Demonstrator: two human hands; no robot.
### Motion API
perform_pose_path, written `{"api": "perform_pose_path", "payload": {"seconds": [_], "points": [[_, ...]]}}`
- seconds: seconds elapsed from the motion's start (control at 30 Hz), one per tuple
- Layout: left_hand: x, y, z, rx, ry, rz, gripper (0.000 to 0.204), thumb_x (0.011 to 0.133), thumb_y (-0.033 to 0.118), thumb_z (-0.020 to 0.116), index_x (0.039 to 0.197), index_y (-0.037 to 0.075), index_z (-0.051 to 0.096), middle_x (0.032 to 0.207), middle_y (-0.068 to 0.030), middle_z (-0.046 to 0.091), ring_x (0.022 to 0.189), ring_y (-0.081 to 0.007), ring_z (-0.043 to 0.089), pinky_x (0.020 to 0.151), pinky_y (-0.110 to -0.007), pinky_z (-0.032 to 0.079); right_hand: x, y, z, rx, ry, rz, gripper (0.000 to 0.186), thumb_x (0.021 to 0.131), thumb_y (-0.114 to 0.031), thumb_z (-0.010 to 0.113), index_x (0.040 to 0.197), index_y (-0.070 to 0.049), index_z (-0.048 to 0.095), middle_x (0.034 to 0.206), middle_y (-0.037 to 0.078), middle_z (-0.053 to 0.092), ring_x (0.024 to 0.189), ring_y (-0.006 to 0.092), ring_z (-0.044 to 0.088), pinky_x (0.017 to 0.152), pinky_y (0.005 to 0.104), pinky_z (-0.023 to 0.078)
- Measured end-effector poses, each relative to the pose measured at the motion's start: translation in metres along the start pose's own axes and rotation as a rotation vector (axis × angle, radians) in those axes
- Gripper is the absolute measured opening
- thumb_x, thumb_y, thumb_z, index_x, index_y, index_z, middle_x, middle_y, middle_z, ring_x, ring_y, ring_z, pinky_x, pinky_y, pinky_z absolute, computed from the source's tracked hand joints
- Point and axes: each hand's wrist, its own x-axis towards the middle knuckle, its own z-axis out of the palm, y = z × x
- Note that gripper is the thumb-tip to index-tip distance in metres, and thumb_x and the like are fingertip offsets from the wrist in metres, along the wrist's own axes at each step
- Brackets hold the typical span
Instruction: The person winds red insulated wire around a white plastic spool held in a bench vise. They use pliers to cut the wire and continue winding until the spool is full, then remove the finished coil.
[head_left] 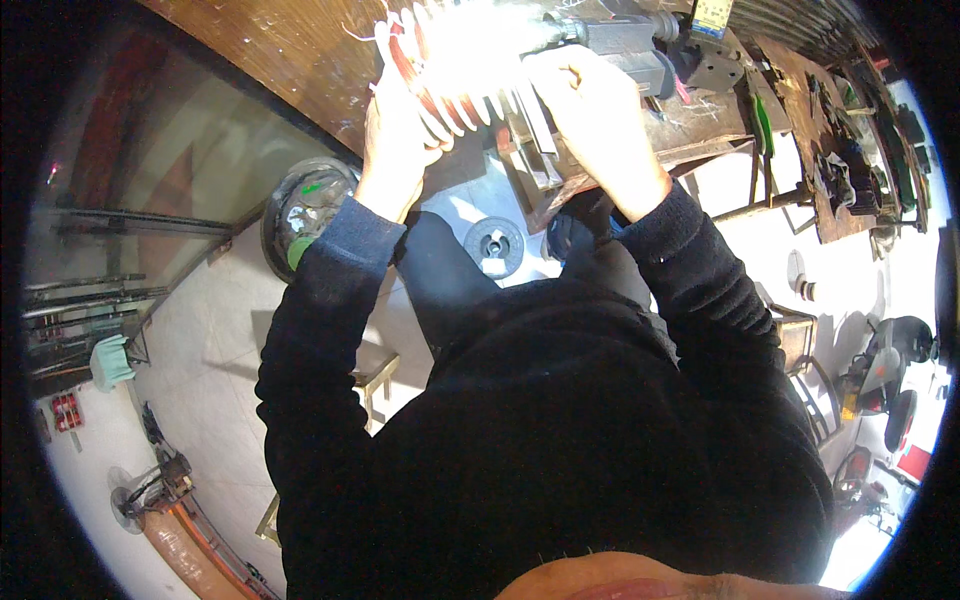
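A row of white ribs with reddish-brown wire between them, like a stepped winding former (437,105), sits at the top of the view, partly washed out by glare. My left hand (393,135) is closed around its left side, some fingers hidden beneath it. To the right, my right hand (600,105) has its fingers bent together in a pinch; whatever lies between them is lost in the bright light. It is right beside a grey machine body (625,40) with a metal chuck-like end. Pale metal bars (532,118) stand just below, between both hands.
A brown wooden tabletop (250,40) lies at upper left, a cluttered bench (700,125) at right. On the floor are a round spool (495,247) between my legs and a dark bin (275,215) holding scraps. A stool (377,380) stands by my left arm.
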Motion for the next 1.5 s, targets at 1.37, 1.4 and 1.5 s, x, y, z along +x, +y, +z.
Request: {"api": "perform_pose_path", "payload": {"seconds": [1.37, 1.4, 1.5], "points": [[0.003, -0.023, -0.037, 0.122, -0.114, 0.057, 0.043, 0.111, 0.039, 0.045, 0.134, 0.006, 0.061, 0.109, -0.0054, 0.074, 0.091, -0.0125, 0.074, 0.063, -0.020, 0.058, -0.005, 0.008, 0.001, 0.241, -0.022, 0.106, 0.024, 0.098, -0.009, 0.066, 0.120, 0.000, 0.067, 0.101, 0.005, 0.073, 0.089, 0.0085, 0.067, 0.079, 0.0228, 0.055], [0.003, -0.023, -0.037, 0.111, -0.120, 0.088, 0.043, 0.111, 0.039, 0.045, 0.135, 0.007, 0.061, 0.111, -0.0057, 0.074, 0.093, -0.0131, 0.074, 0.065, -0.021, 0.059, -0.004, 0.008, 0.002, 0.260, -0.015, 0.128, 0.023, 0.098, -0.008, 0.066, 0.120, 0.000, 0.066, 0.100, 0.005, 0.072, 0.088, 0.0080, 0.066, 0.079, 0.0222, 0.055], [0.003, -0.025, -0.035, 0.044, -0.066, 0.056, 0.043, 0.111, 0.039, 0.045, 0.137, 0.008, 0.060, 0.117, -0.0067, 0.073, 0.100, -0.0147, 0.073, 0.073, -0.024, 0.061, -0.001, 0.007, 0.003, 0.238, -0.017, 0.083, 0.022, 0.098, -0.008, 0.066, 0.119, 0.000, 0.066, 0.098, 0.004, 0.072, 0.087, 0.0069, 0.066, 0.078, 0.0211, 0.054]]}}
